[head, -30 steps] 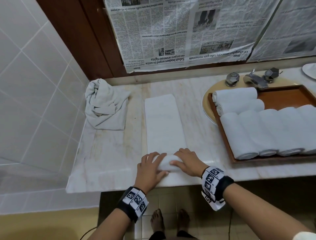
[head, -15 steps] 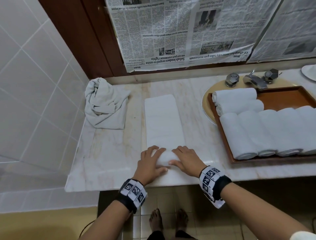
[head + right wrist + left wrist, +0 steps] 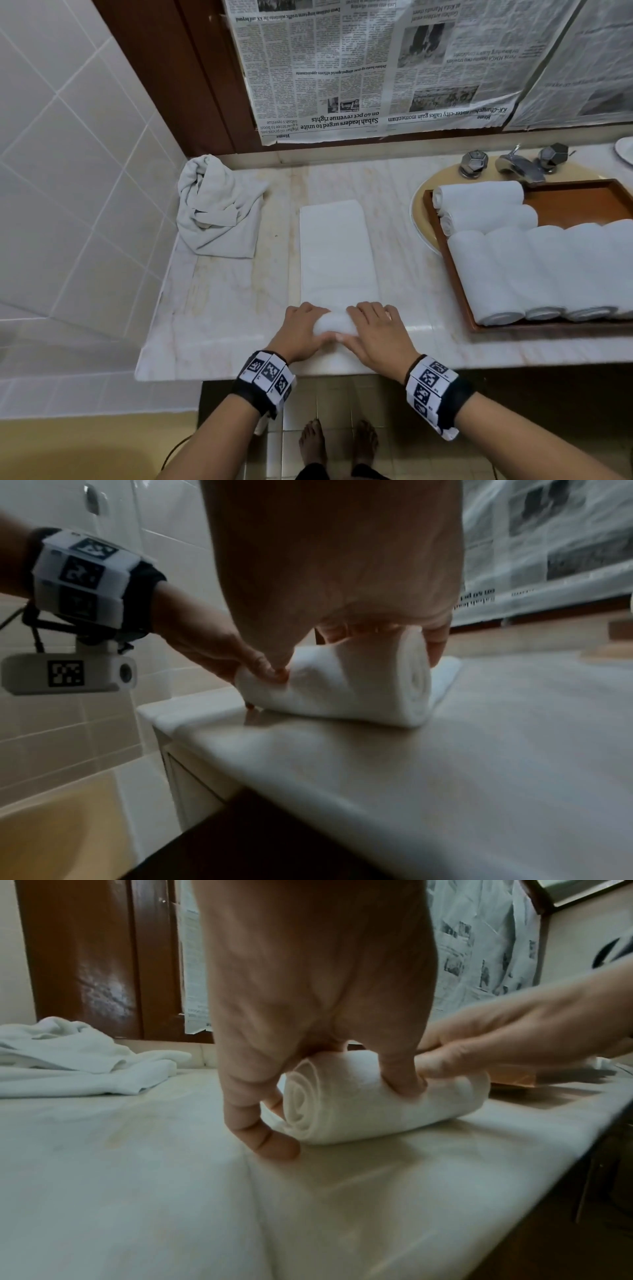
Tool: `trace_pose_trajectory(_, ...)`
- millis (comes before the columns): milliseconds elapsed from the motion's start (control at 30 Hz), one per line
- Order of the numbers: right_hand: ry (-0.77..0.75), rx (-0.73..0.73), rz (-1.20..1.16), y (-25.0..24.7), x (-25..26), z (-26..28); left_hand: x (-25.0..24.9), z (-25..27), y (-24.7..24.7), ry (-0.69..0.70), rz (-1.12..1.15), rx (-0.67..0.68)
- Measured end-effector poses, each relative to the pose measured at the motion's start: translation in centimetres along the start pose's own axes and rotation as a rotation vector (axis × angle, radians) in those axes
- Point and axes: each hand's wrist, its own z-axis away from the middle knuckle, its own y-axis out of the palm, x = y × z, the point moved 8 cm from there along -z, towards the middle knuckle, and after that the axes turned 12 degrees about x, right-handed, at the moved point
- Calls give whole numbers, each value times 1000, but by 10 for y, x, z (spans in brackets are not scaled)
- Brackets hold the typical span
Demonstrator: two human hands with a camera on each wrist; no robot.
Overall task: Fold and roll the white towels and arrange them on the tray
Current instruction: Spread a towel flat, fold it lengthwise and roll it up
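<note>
A white towel [image 3: 337,253], folded into a long strip, lies on the marble counter [image 3: 222,308]. Its near end is wound into a roll [image 3: 334,325] [image 3: 359,1104] [image 3: 346,688]. My left hand [image 3: 301,329] [image 3: 308,1015] grips the roll's left end, thumb pressed into the near side. My right hand [image 3: 376,329] [image 3: 342,574] grips the right end, fingers curled over the top. A brown wooden tray [image 3: 582,202] at the right holds several rolled white towels [image 3: 534,270]. A crumpled white towel [image 3: 215,209] [image 3: 78,1058] lies at the back left.
The tray rests over a beige sink [image 3: 419,212] with a chrome tap [image 3: 520,164] behind it. Newspaper [image 3: 394,65] covers the wall behind the counter. White tiles [image 3: 68,171] close off the left side. The counter's front edge is just under my wrists.
Both hands have rolled the towel's near end away from me along the strip. The roll has grown thicker and the flat part shorter.
</note>
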Motion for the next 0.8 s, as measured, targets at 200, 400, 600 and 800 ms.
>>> trace_pose_trajectory(200, -32, 180, -91, 11, -16, -19, -8, 11, -1, 63, 50, -114)
trace_pose_trajectory(400, 37, 365, -368, 20, -30, -32, -13, 25, 4, 89, -135, -259)
trace_pose_trajectory(600, 60, 21, -48, 1, -13, -8, -4, 5, -8, 28, -28, -53)
trace_pose_trajectory(800, 3, 58, -17, 11, -14, -5, -2, -5, -13, 18, 88, 30)
